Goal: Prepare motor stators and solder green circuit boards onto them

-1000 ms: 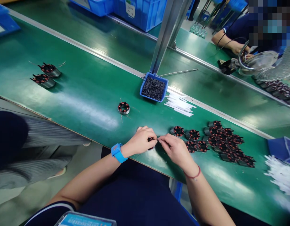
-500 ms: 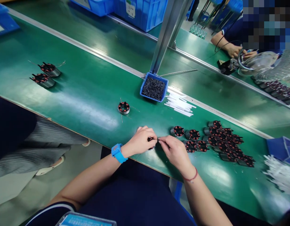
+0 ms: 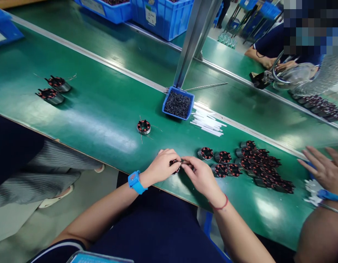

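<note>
My left hand (image 3: 164, 165), with a blue strap at its wrist, is closed around a motor stator (image 3: 173, 162) near the front edge of the green bench. The fingers hide most of that stator. Right beside it, my right hand (image 3: 199, 175) pinches at the stator's side with thumb and forefinger; what lies in the pinch is too small to make out. A single stator (image 3: 143, 127) with thin wires sticking out lies beyond my left hand. Several finished-looking stators (image 3: 221, 170) with black and copper-coloured windings stand to the right of my right hand.
A blue tray (image 3: 177, 103) of short black tubes stands by a metal post (image 3: 187, 47), near white tubes (image 3: 209, 122). Two stators (image 3: 51, 95) sit far left, a dense group (image 3: 258, 162) right. Another person's hand (image 3: 324, 168) reaches over white pieces; a co-worker sits opposite.
My right hand has moved slightly left, closer to the stator in my left hand. Another person's hand has come in at the right edge. The view has shifted a little.
</note>
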`<action>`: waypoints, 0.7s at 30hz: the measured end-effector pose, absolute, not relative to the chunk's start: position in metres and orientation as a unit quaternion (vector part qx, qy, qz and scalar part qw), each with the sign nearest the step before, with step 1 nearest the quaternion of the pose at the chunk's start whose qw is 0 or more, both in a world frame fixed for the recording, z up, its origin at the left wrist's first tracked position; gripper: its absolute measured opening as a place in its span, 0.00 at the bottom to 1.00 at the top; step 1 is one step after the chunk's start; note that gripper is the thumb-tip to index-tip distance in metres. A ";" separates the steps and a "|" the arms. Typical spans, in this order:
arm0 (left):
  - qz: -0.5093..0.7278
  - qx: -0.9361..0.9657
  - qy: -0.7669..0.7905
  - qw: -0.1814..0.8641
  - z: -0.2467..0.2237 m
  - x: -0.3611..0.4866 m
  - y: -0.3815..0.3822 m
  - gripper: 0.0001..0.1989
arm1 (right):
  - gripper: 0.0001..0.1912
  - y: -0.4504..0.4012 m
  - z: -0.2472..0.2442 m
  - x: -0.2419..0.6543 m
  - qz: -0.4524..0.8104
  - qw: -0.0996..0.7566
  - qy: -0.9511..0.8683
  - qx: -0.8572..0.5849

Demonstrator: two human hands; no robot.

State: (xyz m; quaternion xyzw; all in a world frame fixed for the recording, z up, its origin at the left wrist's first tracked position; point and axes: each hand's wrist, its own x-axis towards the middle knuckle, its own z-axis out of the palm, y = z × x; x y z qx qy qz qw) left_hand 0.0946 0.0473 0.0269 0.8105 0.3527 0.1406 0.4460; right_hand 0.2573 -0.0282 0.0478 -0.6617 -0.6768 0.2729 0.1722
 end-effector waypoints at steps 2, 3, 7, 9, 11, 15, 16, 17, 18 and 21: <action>0.178 0.810 0.379 0.409 0.028 0.088 0.041 0.07 | 0.14 -0.025 0.055 0.264 0.381 0.176 -0.638 -0.646; 0.197 0.814 0.390 0.382 0.029 0.084 0.037 0.11 | 0.15 -0.023 0.058 0.266 0.411 0.172 -0.626 -0.641; 0.194 0.844 0.408 0.289 0.028 0.069 0.019 0.23 | 0.18 -0.012 0.062 0.269 0.463 0.162 -0.593 -0.639; 0.160 0.854 0.411 0.276 0.025 0.065 0.011 0.28 | 0.17 -0.006 0.061 0.268 0.479 0.161 -0.588 -0.631; 0.137 0.858 0.413 0.275 0.021 0.065 0.007 0.28 | 0.14 -0.001 0.059 0.268 0.489 0.164 -0.591 -0.620; 0.151 0.855 0.396 0.299 0.016 0.066 0.009 0.22 | 0.08 0.004 0.055 0.267 0.499 0.178 -0.594 -0.605; 0.160 0.853 0.386 0.312 0.017 0.066 0.010 0.21 | 0.08 0.003 0.055 0.266 0.493 0.181 -0.598 -0.605; 0.168 0.849 0.377 0.330 0.017 0.066 0.012 0.21 | 0.07 0.002 0.055 0.265 0.480 0.183 -0.608 -0.605; 0.174 0.844 0.368 0.349 0.019 0.065 0.014 0.21 | 0.08 0.000 0.055 0.263 0.455 0.184 -0.625 -0.607; 0.179 0.821 0.349 0.415 0.026 0.060 0.021 0.20 | 0.09 -0.009 0.057 0.259 0.319 0.181 -0.715 -0.596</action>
